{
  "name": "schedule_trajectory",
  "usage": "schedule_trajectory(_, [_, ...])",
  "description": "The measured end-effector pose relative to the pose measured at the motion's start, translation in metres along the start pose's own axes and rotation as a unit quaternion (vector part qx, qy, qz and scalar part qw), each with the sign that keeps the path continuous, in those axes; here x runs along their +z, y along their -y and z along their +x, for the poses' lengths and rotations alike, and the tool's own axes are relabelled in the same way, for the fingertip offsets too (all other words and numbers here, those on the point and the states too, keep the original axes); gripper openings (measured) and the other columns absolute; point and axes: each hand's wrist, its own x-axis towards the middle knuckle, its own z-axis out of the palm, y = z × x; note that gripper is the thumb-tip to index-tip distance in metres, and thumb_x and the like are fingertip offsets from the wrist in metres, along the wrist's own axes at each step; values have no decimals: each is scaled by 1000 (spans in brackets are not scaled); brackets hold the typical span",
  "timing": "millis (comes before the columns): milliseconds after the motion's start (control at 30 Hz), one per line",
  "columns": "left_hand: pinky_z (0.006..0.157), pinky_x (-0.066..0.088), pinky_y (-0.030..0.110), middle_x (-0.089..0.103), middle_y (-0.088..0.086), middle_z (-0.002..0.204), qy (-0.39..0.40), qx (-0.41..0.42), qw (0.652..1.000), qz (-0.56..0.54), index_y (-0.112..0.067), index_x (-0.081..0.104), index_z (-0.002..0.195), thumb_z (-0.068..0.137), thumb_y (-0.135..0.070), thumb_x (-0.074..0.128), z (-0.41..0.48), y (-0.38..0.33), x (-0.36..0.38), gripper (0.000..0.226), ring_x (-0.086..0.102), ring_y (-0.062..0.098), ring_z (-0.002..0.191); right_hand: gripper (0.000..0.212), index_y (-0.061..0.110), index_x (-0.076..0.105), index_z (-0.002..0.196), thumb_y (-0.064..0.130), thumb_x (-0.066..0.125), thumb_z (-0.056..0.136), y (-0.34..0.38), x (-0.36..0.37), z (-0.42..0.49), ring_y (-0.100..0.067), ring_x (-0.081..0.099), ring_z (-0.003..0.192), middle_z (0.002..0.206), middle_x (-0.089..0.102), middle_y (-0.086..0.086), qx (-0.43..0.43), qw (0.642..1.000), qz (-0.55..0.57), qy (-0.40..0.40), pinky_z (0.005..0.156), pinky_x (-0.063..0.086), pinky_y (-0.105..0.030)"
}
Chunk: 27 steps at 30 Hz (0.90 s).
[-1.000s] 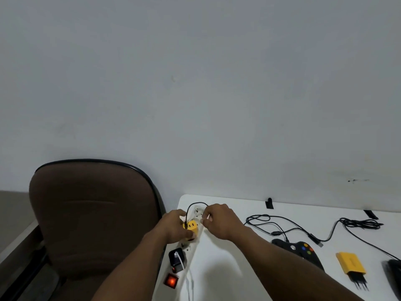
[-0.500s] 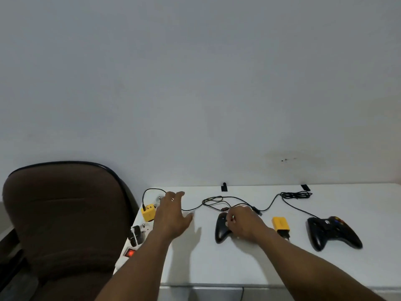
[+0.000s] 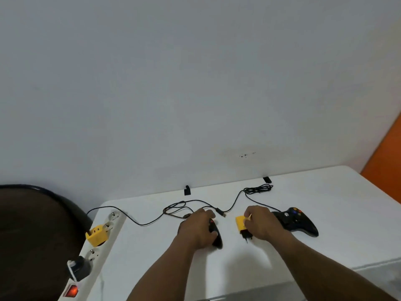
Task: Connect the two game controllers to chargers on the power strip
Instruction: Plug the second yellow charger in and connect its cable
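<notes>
While left hand (image 3: 196, 229) grips black controller (image 3: 217, 234), right hand (image 3: 261, 222) fingers close on yellow charger (image 3: 240, 223) — both on table (image 3: 325, 246).

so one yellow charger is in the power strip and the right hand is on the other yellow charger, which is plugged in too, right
Not quite. The head view shows the second yellow charger under the right hand lying on the table, prongs bare, not plugged in. The first yellow charger does sit in the power strip.

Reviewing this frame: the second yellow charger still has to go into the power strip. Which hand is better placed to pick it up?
The right hand. Its fingers already rest on the loose yellow charger, while the left hand covers the near controller. The power strip lies far left, so a reach across follows.
</notes>
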Motion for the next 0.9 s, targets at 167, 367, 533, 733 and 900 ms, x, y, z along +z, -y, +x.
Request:
schedule_trajectory(167, [96, 47, 33, 61, -5, 123, 34, 18, 999, -5, -32, 59, 124, 81, -35, 59, 67, -2, 11, 42, 55, 18, 120, 54, 26, 51, 130, 31, 68, 78, -16, 9, 44, -21, 50, 122, 131, 54, -2, 16, 997, -30, 67, 96, 43, -30])
schedule_trajectory(367, [93, 52, 33, 67, -8, 117, 72, 3, 997, -12, -34, 63, 118, 82, -37, 59, 117, 0, 18, 37, 63, 16, 111, 86, 30, 42, 138, 45, 84, 64, -16, 24, 87, -22, 47, 126, 137, 46, -1, 36, 986, -68, 149, 101, 44, -34])
schedule_trajectory(533, [87, 55, 32, 69, -6, 110, 79, -23, 996, -27, -36, 66, 110, 73, -36, 58, 133, 3, 20, 38, 66, 17, 100, 72, 24, 48, 128, 39, 84, 67, -16, 36, 101, -23, 50, 119, 135, 46, -5, 61, 974, -93, 196, 94, 48, -34])
schedule_trajectory(733, [91, 50, 33, 67, -3, 120, 51, -20, 998, -4, -34, 65, 115, 78, -29, 52, 124, 12, 15, 39, 60, 20, 114, 76, 17, 44, 131, 40, 80, 68, -10, 38, 95, -26, 51, 120, 133, 43, -7, 62, 976, -90, 189, 91, 48, -33])
schedule_trajectory(900, [90, 52, 32, 70, -2, 114, 21, -41, 999, -11, -32, 67, 114, 79, -30, 53, 96, 17, -6, 37, 64, 21, 110, 61, 18, 54, 109, 39, 78, 58, 9, 18, 76, -18, 60, 100, 116, 55, -3, 47, 981, -37, 186, 75, 51, -27])
